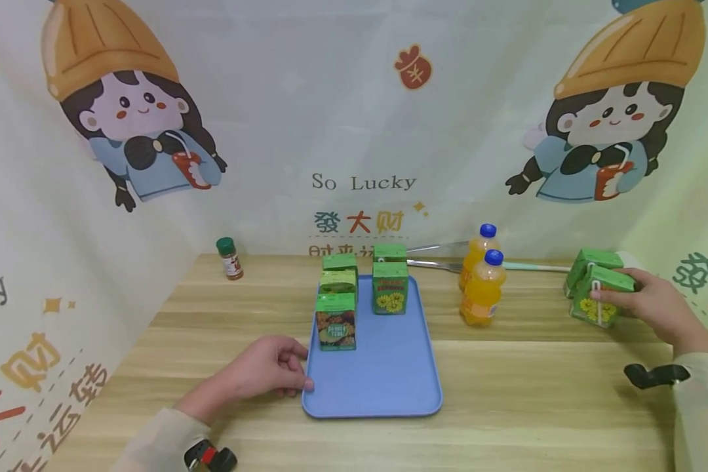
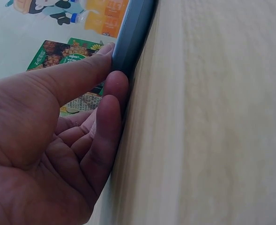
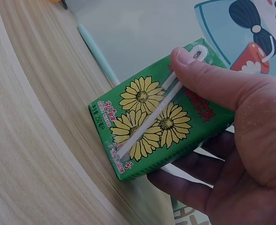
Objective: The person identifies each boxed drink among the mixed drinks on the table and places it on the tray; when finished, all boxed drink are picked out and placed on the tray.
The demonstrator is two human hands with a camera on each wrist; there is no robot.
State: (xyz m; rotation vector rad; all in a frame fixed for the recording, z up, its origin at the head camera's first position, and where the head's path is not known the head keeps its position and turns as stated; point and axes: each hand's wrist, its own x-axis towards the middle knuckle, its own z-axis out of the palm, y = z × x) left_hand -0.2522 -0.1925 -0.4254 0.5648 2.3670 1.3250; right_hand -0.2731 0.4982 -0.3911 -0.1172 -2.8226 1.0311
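Note:
My left hand (image 1: 268,370) pinches the left rim of a blue tray (image 1: 389,387), thumb above and fingers against the side. On the tray, three green drink cartons (image 1: 337,328) form a row along the left. Two more, the front one a flowered carton (image 1: 389,295), stand at its back right. Far to the right, my right hand (image 1: 661,305) grips a green drink carton (image 3: 152,112) with yellow flowers and a white straw, its thumb over the front. This carton is tilted. Another green carton (image 1: 587,262) is just behind it, partly hidden.
Two orange drink bottles (image 1: 480,301) with blue caps stand between the tray and my right hand. Behind them lie long thin utensils, one with a pale green handle (image 1: 533,267). A small green-lidded jar (image 1: 230,259) is at the back left, near the printed cloth backdrop (image 1: 271,78).

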